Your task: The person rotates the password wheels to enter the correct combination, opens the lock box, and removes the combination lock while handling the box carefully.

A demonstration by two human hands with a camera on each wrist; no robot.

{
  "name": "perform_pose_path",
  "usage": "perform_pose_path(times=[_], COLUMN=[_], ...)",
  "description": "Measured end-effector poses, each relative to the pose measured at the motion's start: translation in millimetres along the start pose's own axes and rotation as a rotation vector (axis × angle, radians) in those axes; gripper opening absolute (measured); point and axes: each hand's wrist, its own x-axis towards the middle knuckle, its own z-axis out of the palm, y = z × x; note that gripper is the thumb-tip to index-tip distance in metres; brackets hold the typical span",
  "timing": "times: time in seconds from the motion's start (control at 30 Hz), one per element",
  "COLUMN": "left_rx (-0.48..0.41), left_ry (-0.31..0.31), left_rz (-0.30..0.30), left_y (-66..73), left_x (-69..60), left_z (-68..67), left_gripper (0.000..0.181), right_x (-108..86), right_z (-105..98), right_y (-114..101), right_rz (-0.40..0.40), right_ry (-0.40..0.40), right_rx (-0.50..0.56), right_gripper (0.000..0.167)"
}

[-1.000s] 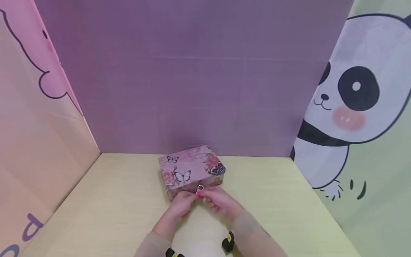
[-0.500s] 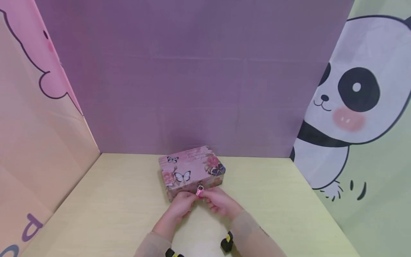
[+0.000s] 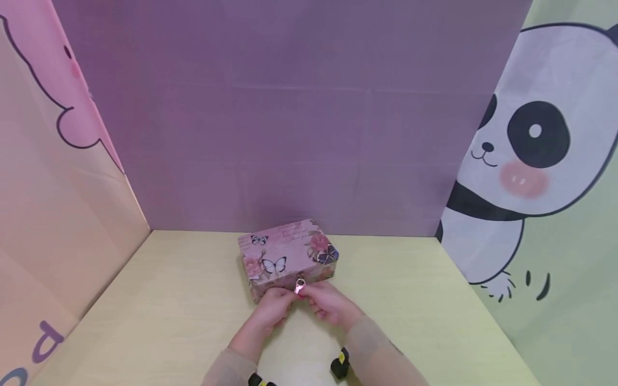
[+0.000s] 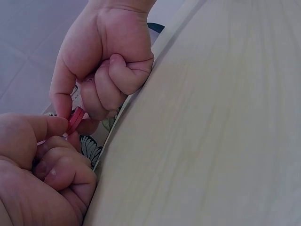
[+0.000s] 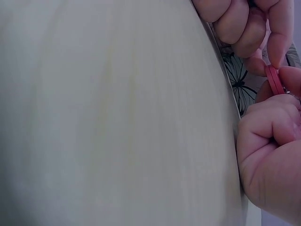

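Pink rectangular box with printed butterflies and roses (image 3: 285, 252), lid down: stood askew by the far edge of the pale wood-grain desk (image 3: 410, 300), about midway between its far left and far right corners. Small red padlock with a shiny metal shackle (image 3: 300, 288): hung at the middle of the box's front, on the side facing the desk's near edge.

Left hand (image 3: 276, 306): grip pinching the padlock's body from its left, other fingers curled. Right hand (image 3: 333, 303): grip pinching the same body from the right, thumb along it.

Risks, as judged: the padlock was small and its casing smooth, so a fingertip could have slipped off; a hard pull by either hand could have strained the catch or dragged the light-looking box across the desk.

Hidden or cut off: the padlock's underside, covered by fingertips; any key, not discernible; the desk's near edge, out of frame. The shackle seemed to pass through the box's catch, though at that size the join was hard to make out.
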Motion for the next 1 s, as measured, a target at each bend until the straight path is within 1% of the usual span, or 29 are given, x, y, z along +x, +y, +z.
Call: perform_pose_path(times=[0.23,0.47,0.67,0.9,1.0], left_rx=[0.018,0.007,0.006,0.006,0.014], left_ry=[0.000,-0.020,-0.012,-0.001,0.001], left_rz=[0.008,0.002,-0.007,-0.014,-0.017], left_y=[0.0,-2.0,-1.3,-1.6,-1.3], left_x=[0.5,3.0,2.9,2.3,2.0], left_z=[-0.1,-0.5,-0.1,-0.7,-0.6], left_gripper=[0.030,0.027,0.026,0.024,0.026], right_x=[-0.9,-1.1,-1.1,-1.4,-2.5], right_z=[1.6,1.2,-0.6,-1.7,-1.3], right_y=[-0.9,-1.3,-0.6,-0.8,-1.3], right_rz=[-0.003,0.005,0.001,0.002,-0.011], right_ry=[0.009,0.003,0.005,0.001,-0.006], right_rx=[-0.007,-0.001,-0.001,0.019,0.011], right_gripper=[0.019,0.023,0.023,0.018,0.020])
